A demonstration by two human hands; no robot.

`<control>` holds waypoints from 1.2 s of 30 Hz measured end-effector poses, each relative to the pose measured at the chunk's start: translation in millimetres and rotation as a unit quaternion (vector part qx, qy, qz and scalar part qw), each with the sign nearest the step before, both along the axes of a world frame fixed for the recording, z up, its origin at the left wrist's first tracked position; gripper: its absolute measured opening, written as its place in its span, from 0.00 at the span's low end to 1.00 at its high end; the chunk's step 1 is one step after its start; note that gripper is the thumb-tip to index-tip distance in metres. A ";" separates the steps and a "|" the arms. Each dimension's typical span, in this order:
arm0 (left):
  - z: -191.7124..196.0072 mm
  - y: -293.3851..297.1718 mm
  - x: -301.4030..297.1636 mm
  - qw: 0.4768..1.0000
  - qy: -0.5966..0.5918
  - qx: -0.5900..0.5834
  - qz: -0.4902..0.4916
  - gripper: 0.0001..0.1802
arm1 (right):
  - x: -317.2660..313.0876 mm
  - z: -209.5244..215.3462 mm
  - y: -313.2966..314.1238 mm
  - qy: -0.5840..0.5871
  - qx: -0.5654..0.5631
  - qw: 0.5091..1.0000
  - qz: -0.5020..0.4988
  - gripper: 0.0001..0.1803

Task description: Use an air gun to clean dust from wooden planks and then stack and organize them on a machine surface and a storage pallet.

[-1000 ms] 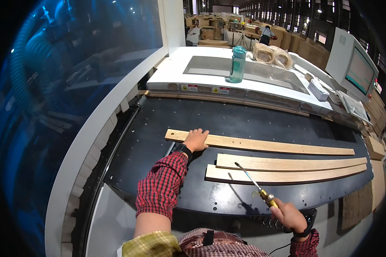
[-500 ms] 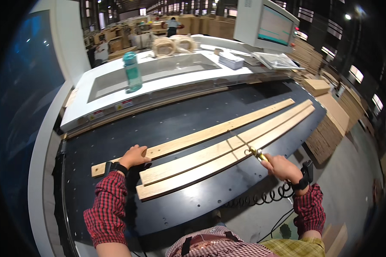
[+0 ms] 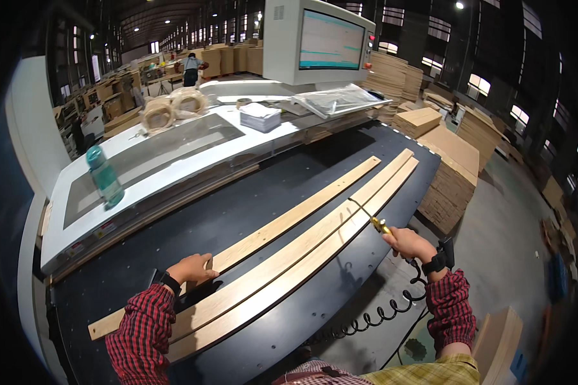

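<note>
On the black perforated machine bed (image 3: pixel 250 212), with left hand (image 3: pixel 192 268) flat on the far pale wooden slat (image 3: pixel 289 221) and right hand (image 3: pixel 408 244) clamped round the yellow-handled air nozzle (image 3: pixel 369 217), best keeping the slat pinned, tip low along the seam.

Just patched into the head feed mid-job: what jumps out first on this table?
Three long pale wooden slats lie side by side, running diagonally across the black machine table. The left hand rests on the slat farthest from the person, near its close end, while the right hand holds a thin nozzle tool over the nearer slats. A monitor stands behind, beyond the table's far side.
</note>
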State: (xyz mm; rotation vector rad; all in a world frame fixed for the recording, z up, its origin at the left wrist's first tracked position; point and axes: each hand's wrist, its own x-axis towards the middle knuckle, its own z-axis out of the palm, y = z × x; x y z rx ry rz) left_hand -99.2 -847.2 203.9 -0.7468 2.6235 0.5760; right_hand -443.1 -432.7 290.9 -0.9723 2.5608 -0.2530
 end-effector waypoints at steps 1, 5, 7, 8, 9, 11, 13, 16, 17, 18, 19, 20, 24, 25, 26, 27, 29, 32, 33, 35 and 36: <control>-3.7 2.1 -18.0 1.000 0.001 -0.011 -0.015 0.41 | -13.5 -1.1 7.2 -0.017 -0.010 1.000 -0.001 0.22; -17.9 19.6 -78.6 0.996 0.033 -0.072 -0.034 0.34 | -40.3 -3.9 13.8 -0.045 0.012 0.998 0.046 0.24; -26.2 27.9 -96.0 0.994 0.036 -0.095 -0.028 0.33 | -66.1 0.9 12.7 -0.053 -0.004 0.999 0.011 0.24; -32.8 26.8 -100.6 0.993 0.055 -0.107 -0.020 0.33 | -77.1 2.3 12.4 -0.058 -0.020 0.998 -0.024 0.25; -34.8 27.0 -109.4 0.990 0.075 -0.118 -0.014 0.33 | -89.2 1.0 11.0 -0.039 -0.009 0.999 -0.015 0.25; -35.7 28.3 -117.8 0.990 0.084 -0.116 -0.012 0.32 | -98.7 -0.4 10.5 -0.061 0.004 0.998 0.007 0.25; -35.8 28.3 -119.8 0.988 0.110 -0.111 -0.003 0.30 | -103.3 -1.6 7.7 -0.105 0.009 0.993 0.049 0.26; -32.2 28.6 -119.7 0.987 0.104 -0.119 -0.023 0.28 | -115.9 -6.7 5.3 -0.077 -0.026 0.994 0.068 0.26; -29.1 29.7 -118.5 0.985 0.120 -0.119 -0.029 0.26 | -119.6 -10.4 5.0 -0.072 -0.049 0.993 0.075 0.25; -24.4 31.5 -116.8 0.985 0.118 -0.121 -0.028 0.26 | -113.1 -4.6 3.5 -0.073 -0.051 0.993 0.077 0.25; -21.3 31.3 -114.8 0.982 0.147 -0.118 -0.013 0.26 | -104.3 5.4 -1.6 -0.086 -0.025 0.993 0.078 0.25; -19.3 31.7 -112.6 0.978 0.176 -0.115 0.002 0.26 | -100.7 9.4 -7.8 -0.099 0.002 0.992 0.079 0.25; -7.2 34.6 -111.7 0.927 0.244 -0.283 -0.038 0.27 | -91.0 7.3 -14.6 -0.122 0.023 0.986 0.113 0.25; -8.1 33.0 -110.2 0.933 0.239 -0.267 -0.025 0.25 | -92.9 2.3 -16.8 -0.124 0.026 0.985 0.115 0.25; -11.4 26.2 -109.3 0.935 0.237 -0.264 -0.021 0.25 | -97.5 -5.0 -19.0 -0.115 0.028 0.986 0.119 0.25; -14.4 16.9 -108.2 0.956 0.209 -0.204 -0.012 0.24 | -100.7 -10.0 -22.4 -0.105 0.031 0.986 0.127 0.25; -21.0 7.7 -104.7 0.974 0.186 -0.132 0.003 0.21 | -96.5 -13.5 -23.8 -0.098 0.035 0.984 0.148 0.25; -22.7 -0.1 -105.2 0.979 0.187 -0.083 0.014 0.20 | -77.9 2.6 -35.3 -0.114 0.053 0.978 0.164 0.25; -17.1 2.1 -104.5 0.976 0.201 -0.088 -0.017 0.14 | -71.8 6.0 -36.8 -0.121 0.057 0.974 0.182 0.25; -20.7 11.1 -103.8 0.966 0.223 -0.126 -0.042 0.12 | -67.6 4.2 -35.1 -0.108 0.052 0.965 0.233 0.26; -23.4 13.0 -103.8 0.952 0.246 -0.167 -0.071 0.10 | -70.1 0.1 -34.9 -0.108 0.054 0.965 0.233 0.26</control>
